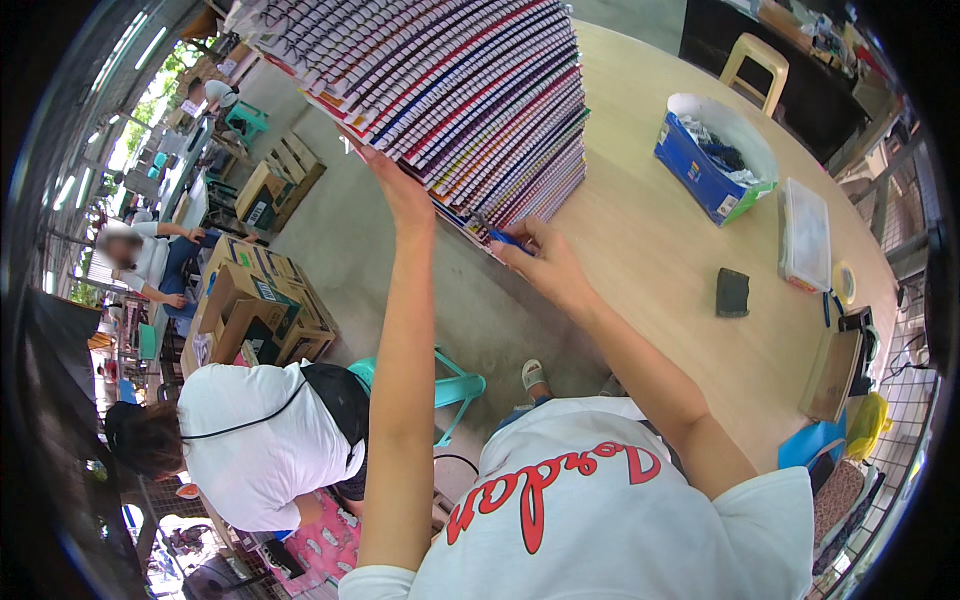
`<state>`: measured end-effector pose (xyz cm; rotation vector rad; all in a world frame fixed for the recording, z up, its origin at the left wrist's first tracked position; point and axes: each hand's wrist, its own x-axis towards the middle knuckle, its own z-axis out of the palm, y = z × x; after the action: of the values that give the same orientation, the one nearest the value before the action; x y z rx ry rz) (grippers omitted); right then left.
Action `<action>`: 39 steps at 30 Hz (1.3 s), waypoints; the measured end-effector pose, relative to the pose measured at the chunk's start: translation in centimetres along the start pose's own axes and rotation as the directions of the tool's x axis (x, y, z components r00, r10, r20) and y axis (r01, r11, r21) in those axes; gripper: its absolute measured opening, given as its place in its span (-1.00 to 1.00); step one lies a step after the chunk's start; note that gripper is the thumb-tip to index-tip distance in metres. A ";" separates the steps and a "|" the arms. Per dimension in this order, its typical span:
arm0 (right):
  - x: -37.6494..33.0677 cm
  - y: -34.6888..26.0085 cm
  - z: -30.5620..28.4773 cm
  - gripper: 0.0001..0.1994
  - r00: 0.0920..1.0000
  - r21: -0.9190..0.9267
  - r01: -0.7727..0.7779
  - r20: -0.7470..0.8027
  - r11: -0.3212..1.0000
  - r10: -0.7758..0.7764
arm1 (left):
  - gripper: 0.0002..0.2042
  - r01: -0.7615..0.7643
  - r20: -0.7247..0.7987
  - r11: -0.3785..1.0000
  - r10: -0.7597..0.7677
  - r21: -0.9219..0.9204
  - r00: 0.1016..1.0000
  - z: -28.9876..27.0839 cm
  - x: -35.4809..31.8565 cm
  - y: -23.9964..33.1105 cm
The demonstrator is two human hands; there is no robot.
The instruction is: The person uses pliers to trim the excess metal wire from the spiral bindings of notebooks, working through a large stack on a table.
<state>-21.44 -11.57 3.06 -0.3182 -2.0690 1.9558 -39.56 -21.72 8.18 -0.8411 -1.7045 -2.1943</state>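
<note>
At the near edge of the table (660, 250), a tall leaning stack (470, 90) of spiral notebooks overhangs toward the person. Left hand (400, 185) is stretched up flat, fingers together, pressed against the stack's near side partway up. Right hand (545, 260) sits lower, at the stack's bottom corner, fingers pinched on a blue pen (508, 238) that touches the lowest notebooks. Both hands are right against the stack, one above the other.

Past the stack the tabletop is mostly bare wood out to the far edge, where a blue box (705, 170) lined with a white bag stands, well apart from the hands. A clear lidded case (805, 235) and a small dark wallet (732, 292) lie toward the right edge. Below the table edge a teal stool (455, 385) stands on concrete floor, beside a bent-over person in white (260, 440).
</note>
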 end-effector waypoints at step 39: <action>-0.4 1.8 1.6 -0.55 0.872 -0.584 0.279 -0.178 0.763 -0.455 | -0.19 0.124 -0.055 0.992 -0.122 0.016 0.991 1.5 -0.6 2.1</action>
<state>-21.69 -13.13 1.13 -0.2720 -2.2167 0.9873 -37.56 -20.99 9.81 -0.6831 -1.7931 -2.2534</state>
